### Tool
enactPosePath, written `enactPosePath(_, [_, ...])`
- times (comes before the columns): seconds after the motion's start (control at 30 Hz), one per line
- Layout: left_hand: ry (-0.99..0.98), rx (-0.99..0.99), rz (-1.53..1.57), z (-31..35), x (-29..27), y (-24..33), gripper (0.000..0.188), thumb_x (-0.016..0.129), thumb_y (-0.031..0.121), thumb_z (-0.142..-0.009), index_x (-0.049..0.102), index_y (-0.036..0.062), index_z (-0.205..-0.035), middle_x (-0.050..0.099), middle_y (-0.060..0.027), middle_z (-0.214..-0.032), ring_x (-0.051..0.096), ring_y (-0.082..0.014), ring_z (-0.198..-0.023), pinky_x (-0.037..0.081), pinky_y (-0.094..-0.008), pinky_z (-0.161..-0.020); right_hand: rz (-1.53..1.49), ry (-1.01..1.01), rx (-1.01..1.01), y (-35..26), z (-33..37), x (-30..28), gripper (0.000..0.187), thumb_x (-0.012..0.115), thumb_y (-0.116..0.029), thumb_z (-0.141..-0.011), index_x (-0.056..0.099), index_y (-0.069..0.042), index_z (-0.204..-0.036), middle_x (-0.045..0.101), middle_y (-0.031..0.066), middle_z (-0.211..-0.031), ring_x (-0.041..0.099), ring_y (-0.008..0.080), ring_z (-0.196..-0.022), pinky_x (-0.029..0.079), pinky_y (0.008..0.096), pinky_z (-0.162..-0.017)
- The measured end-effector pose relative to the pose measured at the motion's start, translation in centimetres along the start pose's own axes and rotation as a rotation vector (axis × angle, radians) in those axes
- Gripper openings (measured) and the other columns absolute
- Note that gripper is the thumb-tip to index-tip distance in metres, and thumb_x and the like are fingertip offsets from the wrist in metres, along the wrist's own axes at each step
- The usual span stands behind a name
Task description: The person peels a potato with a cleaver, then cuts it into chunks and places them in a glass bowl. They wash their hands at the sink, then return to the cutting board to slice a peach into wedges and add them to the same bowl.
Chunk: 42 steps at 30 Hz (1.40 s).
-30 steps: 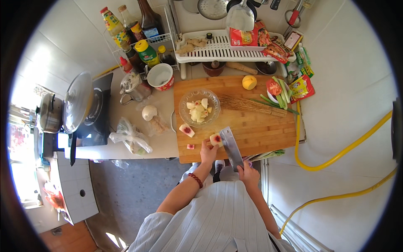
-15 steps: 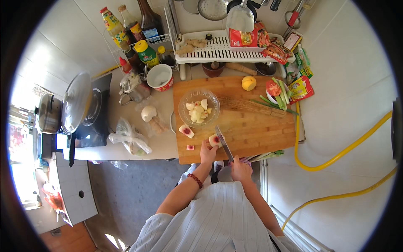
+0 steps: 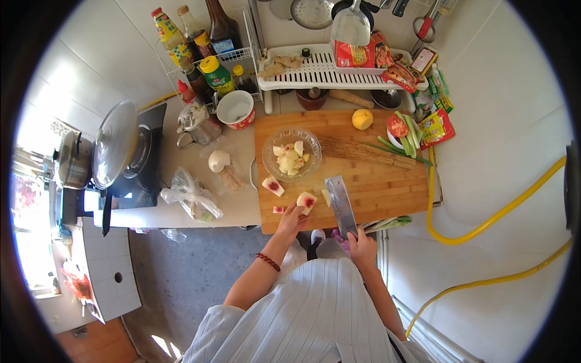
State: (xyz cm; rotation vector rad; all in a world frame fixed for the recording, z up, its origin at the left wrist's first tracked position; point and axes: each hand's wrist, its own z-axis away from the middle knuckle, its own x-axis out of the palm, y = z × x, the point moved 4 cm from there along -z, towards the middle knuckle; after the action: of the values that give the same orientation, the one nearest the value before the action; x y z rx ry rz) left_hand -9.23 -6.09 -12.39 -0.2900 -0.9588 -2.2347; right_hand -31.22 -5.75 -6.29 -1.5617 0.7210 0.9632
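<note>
My left hand (image 3: pixel 292 220) pinches a pale peeled peach piece (image 3: pixel 308 198) with a red centre, near the board's front edge. My right hand (image 3: pixel 363 247) is closed round the handle of a kitchen knife (image 3: pixel 341 204), a broad flat blade that lies to the right of the peach piece, apart from it. Between the two, a thin pale slice (image 3: pixel 326 198) rests on the wooden cutting board (image 3: pixel 387 196). Left of my left hand are a larger red-marked piece (image 3: pixel 273 186) and a small one (image 3: pixel 278 210). Behind them, a clear glass bowl (image 3: pixel 266 155) holds cut chunks.
At the board's back right are a yellow round fruit or vegetable (image 3: pixel 362 119), a halved tomato (image 3: pixel 397 126) and green stalks (image 3: pixel 411 134). A plastic bag (image 3: pixel 192 195), a white-and-red tub (image 3: pixel 236 110) and a metal pitcher (image 3: pixel 196 124) stand left, beyond them a lidded pan (image 3: pixel 115 145).
The knife has moved right, away from the peach piece, and its blade now lies flatter. A thin slice has appeared on the board. My left hand has shifted slightly left with the piece.
</note>
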Motion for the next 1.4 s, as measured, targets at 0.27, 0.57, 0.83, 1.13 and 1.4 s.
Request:
enactPosePath(0.27, [0.034,0.301,-0.421,-2.8,-1.4,-0.9,0.026,0.054,0.006,-0.083,0.042,0.0077,-0.106,0.056,-0.0042,-0.09,0.052,-0.0078,-0.073,0.042,-0.0206,-0.058,0.062,-0.068,-0.112,-0.8,0.1,-0.8,0.018,0.058,-0.027,-0.08,0.052,-0.009,-0.078,0.055,0.0118,-0.054,0.054,0.0334,-0.05,0.041,0.0425,-0.048])
enactPosePath(0.57, [0.158,0.429,-0.491,-5.1,-3.0,-2.7,0.024,0.062,0.005,-0.076,0.049,0.0026,-0.096,0.057,-0.0052,-0.077,0.054,-0.0108,-0.071,0.045,-0.0234,-0.064,0.116,-0.092,-0.156,-1.2,0.7,-0.3,0.019,0.059,-0.026,-0.08,0.052,-0.009,-0.077,0.054,0.012,-0.052,0.053,0.0329,-0.046,0.042,0.0415,-0.048])
enactPosePath(0.83, [0.142,0.452,-0.543,-5.2,-2.8,-2.6,0.021,0.058,0.003,-0.079,0.045,0.0033,-0.096,0.057,-0.0049,-0.077,0.052,-0.0092,-0.065,0.041,-0.0214,-0.054,0.087,-0.172,-0.133,-1.4,0.3,-0.6,0.021,0.057,-0.026,-0.081,0.054,-0.007,-0.089,0.055,0.0129,-0.053,0.055,0.0323,-0.048,0.042,0.0427,-0.046])
enactPosePath(1.13, [0.186,0.416,-0.554,-4.4,-2.2,-1.4,0.019,0.062,0.008,-0.075,0.052,0.0013,-0.09,0.061,-0.0061,-0.073,0.057,-0.0122,-0.066,0.045,-0.0249,-0.06,0.144,-0.389,-0.07,-1.6,-1.3,1.8,0.031,0.054,-0.027,-0.083,0.05,-0.005,-0.106,0.058,0.0177,-0.059,0.057,0.0351,-0.053,0.043,0.045,-0.048])
enactPosePath(1.4, [0.01,0.385,-0.368,-2.5,-1.3,0.8,0.023,0.051,0.01,-0.084,0.053,-0.0008,-0.104,0.063,-0.0094,-0.085,0.059,-0.0133,-0.07,0.046,-0.0252,-0.063,-0.001,-0.165,0.051,0.4,0.5,2.3,0.036,0.054,-0.035,-0.082,0.054,-0.008,-0.105,0.059,0.0177,-0.061,0.059,0.0356,-0.058,0.046,0.0444,-0.051])
